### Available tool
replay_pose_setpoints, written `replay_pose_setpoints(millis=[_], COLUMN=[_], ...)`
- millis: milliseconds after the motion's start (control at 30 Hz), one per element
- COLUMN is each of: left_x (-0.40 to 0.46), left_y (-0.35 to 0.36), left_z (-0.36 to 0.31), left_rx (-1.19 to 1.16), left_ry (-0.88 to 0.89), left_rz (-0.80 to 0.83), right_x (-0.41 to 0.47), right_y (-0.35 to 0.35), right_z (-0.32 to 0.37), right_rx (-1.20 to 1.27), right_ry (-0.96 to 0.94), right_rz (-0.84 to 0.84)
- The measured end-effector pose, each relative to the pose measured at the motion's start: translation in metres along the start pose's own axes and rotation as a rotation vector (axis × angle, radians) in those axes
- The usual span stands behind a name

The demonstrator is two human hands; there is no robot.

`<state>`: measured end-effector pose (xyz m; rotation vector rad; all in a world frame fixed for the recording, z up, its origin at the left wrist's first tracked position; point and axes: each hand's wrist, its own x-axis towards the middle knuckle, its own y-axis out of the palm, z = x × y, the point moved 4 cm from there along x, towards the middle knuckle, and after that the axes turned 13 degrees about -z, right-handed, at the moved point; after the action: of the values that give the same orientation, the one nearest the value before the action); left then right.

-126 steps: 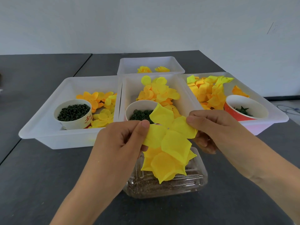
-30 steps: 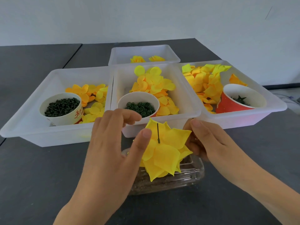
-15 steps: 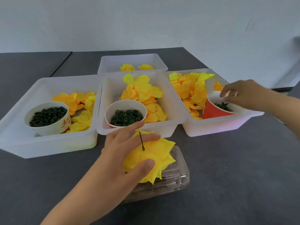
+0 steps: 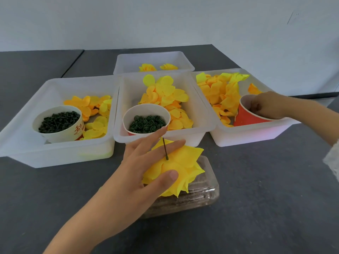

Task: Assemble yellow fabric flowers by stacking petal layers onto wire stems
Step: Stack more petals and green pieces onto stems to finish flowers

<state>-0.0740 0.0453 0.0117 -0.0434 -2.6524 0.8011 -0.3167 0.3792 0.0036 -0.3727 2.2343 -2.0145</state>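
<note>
Your left hand [image 4: 145, 162] lies flat on the yellow fabric flower [image 4: 180, 167], fingers straight and spread, thumb pressing its near petals. The dark wire stem [image 4: 165, 149] rises through the flower's centre, between two of your fingers. The flower sits on top of a clear plastic container [image 4: 200, 195] holding brown granular material, which stands on the dark grey table [image 4: 256, 208].

Beyond it, three translucent white bins stand side by side. The left bin [image 4: 55, 154] holds loose yellow and orange petals and a white paper cup [image 4: 60, 132] of small dark green pieces. The middle bin [image 4: 194, 114] holds a petal pile [image 4: 165, 96] and a white cup of green rings [image 4: 146, 123]. The right bin [image 4: 256, 136] holds more petals and a red paper cup [image 4: 247, 118].

Your right hand [image 4: 266, 105] reaches into the red cup with its fingers curled downward; the cup wall hides the fingertips, so you cannot tell whether they hold anything.

Farthest back, a fourth bin [image 4: 156, 57] contains two finished yellow flowers [image 4: 157, 67].
</note>
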Motion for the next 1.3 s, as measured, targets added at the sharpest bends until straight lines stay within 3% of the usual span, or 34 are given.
replay_pose_setpoints(millis=[133,200,333,500,567,633,700,800,1300], left_x=[-0.001,-0.002,-0.002,-0.001,0.000,0.000,-0.001,-0.004,-0.005], left_y=[0.001,0.001,-0.001,-0.001,0.000,0.001,0.003,0.004,0.007], left_z=[0.000,0.002,0.001,-0.002,-0.002,-0.001,0.001,0.002,0.013], left_rx=[-0.008,-0.005,-0.007,-0.053,-0.056,-0.061,-0.074,-0.088,-0.082], left_ry=[-0.006,-0.015,-0.004,-0.018,-0.042,-0.060,-0.080,-0.083,-0.105], left_rz=[0.010,0.009,0.002,-0.061,-0.085,-0.098,-0.101,-0.098,-0.104], right_x=[-0.004,-0.007,-0.014,-0.019,-0.038,-0.065,-0.089,-0.107,-0.102], right_y=[-0.010,-0.021,-0.048,-0.109,-0.129,-0.140,-0.143,-0.136,-0.121], right_z=[-0.007,-0.012,-0.016,0.034,0.084,0.139,0.187,0.233,0.243], right_rx=[0.065,0.181,0.463,0.591,0.904,1.227,1.356,1.373,1.106], right_ry=[0.057,0.074,0.138,0.033,-0.067,-0.194,-0.307,-0.359,-0.283], right_rz=[-0.028,-0.080,-0.028,-0.192,-0.069,0.170,0.399,0.543,0.383])
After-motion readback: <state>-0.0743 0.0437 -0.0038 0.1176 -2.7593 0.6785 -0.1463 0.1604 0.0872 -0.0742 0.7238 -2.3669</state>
